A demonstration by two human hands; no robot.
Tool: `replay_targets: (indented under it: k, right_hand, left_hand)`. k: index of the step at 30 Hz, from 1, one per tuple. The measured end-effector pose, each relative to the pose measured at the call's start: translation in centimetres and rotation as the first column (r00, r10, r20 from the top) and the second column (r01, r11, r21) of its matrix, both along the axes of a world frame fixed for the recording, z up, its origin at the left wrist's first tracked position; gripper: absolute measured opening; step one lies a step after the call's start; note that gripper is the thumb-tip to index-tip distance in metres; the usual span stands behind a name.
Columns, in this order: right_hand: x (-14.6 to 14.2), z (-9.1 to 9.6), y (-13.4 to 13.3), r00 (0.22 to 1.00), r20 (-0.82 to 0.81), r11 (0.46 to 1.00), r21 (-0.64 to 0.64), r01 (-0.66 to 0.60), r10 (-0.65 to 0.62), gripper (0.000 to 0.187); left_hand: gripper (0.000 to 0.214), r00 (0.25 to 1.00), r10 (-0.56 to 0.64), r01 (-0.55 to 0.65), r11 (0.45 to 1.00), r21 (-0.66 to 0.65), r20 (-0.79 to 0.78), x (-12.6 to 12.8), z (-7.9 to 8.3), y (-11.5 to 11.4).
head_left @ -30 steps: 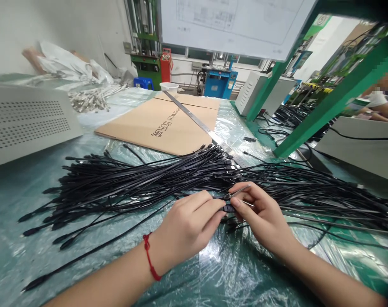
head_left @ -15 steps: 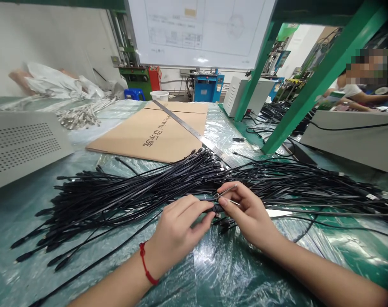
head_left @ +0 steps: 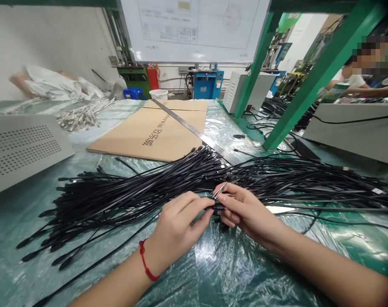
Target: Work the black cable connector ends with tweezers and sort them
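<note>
My left hand (head_left: pixel 179 226), a red cord bracelet on its wrist, pinches a black cable by its thicker end (head_left: pixel 218 208) between thumb and fingers. My right hand (head_left: pixel 245 209) meets it there, closed around slim metal tweezers (head_left: pixel 220 190) that slant up from the cable end. The right fingers also touch the connector; its tip is partly hidden by them. Behind both hands lies a large bundle of black cables (head_left: pixel 126 183), fanned out to the left, and a second heap of black cables (head_left: pixel 296 177) spreads to the right.
Flattened cardboard (head_left: pixel 123 132) with a steel ruler (head_left: pixel 187 125) across it lies beyond the cables. A perforated grey box (head_left: pixel 24 147) stands left, a green post (head_left: pixel 315 81) right. A whiteboard (head_left: pixel 194 34) hangs above. Another person (head_left: pixel 350 79) sits at far right.
The tweezers have turned steeper and their prongs look closer together. My right fingers have shifted, with lower fingers now showing beneath the connector. My left hand stays nearly in place.
</note>
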State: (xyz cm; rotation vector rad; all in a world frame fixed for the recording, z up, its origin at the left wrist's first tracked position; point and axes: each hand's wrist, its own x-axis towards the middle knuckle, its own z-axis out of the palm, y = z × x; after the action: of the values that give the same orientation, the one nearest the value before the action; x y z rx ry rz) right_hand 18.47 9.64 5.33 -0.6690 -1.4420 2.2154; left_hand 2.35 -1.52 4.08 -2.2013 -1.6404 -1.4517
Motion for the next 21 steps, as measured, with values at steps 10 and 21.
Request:
replay_targets:
  k: [10,21]
  right_hand:
    - [1.8,-0.3,0.2,0.92,-0.26,0.259,0.904,0.339,-0.294,0.019]
    - [1.9,0.6,-0.8,0.971,-0.217,-0.089,0.974,0.208,-0.098,0.035]
  left_hand:
    - [0.013,0.996,0.013,-0.019,0.998,-0.064,-0.089,-0.2,0.2,-0.4]
    - [0.013,0.978,0.029,-0.026,1.0,0.017,-0.207,0.1,0.5,-0.4]
